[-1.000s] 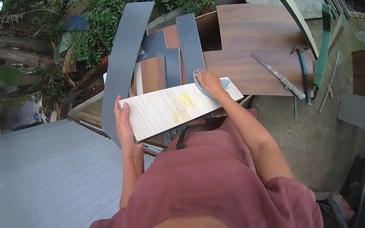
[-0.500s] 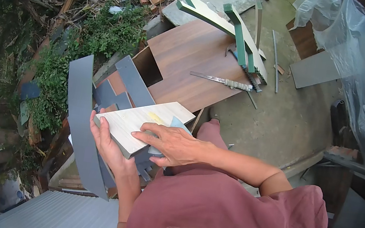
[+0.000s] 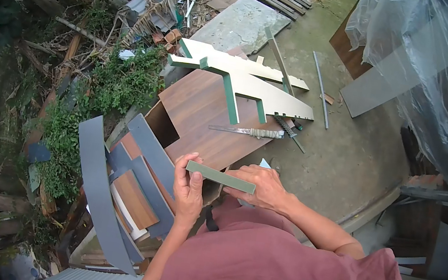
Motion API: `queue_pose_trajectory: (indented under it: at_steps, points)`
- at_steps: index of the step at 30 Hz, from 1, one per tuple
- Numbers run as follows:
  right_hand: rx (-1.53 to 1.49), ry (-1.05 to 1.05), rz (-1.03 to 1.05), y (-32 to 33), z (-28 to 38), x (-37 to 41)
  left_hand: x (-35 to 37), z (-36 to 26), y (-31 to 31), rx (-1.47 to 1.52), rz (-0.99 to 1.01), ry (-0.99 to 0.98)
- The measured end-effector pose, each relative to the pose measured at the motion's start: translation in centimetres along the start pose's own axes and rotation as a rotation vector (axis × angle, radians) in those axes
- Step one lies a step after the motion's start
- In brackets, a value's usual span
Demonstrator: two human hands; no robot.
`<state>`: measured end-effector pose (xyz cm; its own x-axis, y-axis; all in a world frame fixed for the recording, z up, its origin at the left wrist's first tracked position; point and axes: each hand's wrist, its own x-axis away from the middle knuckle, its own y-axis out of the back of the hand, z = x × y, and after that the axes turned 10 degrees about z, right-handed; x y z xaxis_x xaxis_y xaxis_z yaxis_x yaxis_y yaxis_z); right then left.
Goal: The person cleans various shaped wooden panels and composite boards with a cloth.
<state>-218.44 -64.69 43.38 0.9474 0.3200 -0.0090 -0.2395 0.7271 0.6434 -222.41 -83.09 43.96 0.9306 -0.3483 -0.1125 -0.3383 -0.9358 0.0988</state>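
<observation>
A short board (image 3: 221,177) is held up in front of my body, its narrow green edge turned toward me. My left hand (image 3: 188,190) grips its left end, thumb on the near side and fingers behind. At the other end, my right hand (image 3: 263,187) is wrapped round the far side, with fingers partly hidden by the board. A pale blue piece (image 3: 265,163) shows just beyond the right hand. Past the board, a brown wood-grain panel (image 3: 211,109) bears cream pieces with green edges (image 3: 261,87) and a blade with a wrapped handle (image 3: 266,134).
Grey and brown offcuts (image 3: 136,193) lie to the left beside a long curved grey strip (image 3: 104,191). Clear plastic sheeting (image 3: 428,72) hangs at the right. A metal bar (image 3: 321,91) rests on the concrete; bushes (image 3: 128,81) grow at the left.
The board has turned from showing its broad pale face to showing its green edge. Both hands have shifted right with it, and the camera view has moved.
</observation>
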Motion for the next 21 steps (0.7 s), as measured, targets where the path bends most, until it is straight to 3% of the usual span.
queue_pose_trajectory:
  at_steps: [7, 9, 12, 14, 17, 18, 20, 21]
  points:
    - [-0.198, 0.043, -0.140, 7.9, -5.7, 5.5, -5.6, -3.1, -10.5, -0.019, 0.252, 0.008]
    - [-0.146, -0.008, -0.200, 10.7, -7.4, 6.9, -7.9, -3.0, -13.1, 0.053, 0.397, -0.039]
    - [-0.061, -0.090, -0.222, 15.7, -9.8, 9.0, -10.5, -2.1, -17.9, -0.022, 0.431, -0.071]
    - [-0.026, -0.145, -0.227, 17.9, -12.4, 10.3, -10.9, -1.1, -19.7, -0.019, 0.499, -0.007]
    - [0.086, -0.263, -0.289, 20.6, -17.5, 11.7, -11.2, 0.4, -21.0, -0.257, 0.849, 0.290]
    - [0.139, -0.330, -0.309, 21.5, -19.5, 11.9, -10.8, 1.4, -21.1, -0.257, 0.840, 0.297]
    - [0.183, -0.394, -0.323, 22.4, -24.1, 11.9, -8.8, 4.8, -20.6, -0.618, 0.974, 0.387]
    - [0.212, -0.437, -0.352, 22.5, -26.8, 11.7, -7.5, 6.8, -20.0, -0.618, 0.926, 0.477]
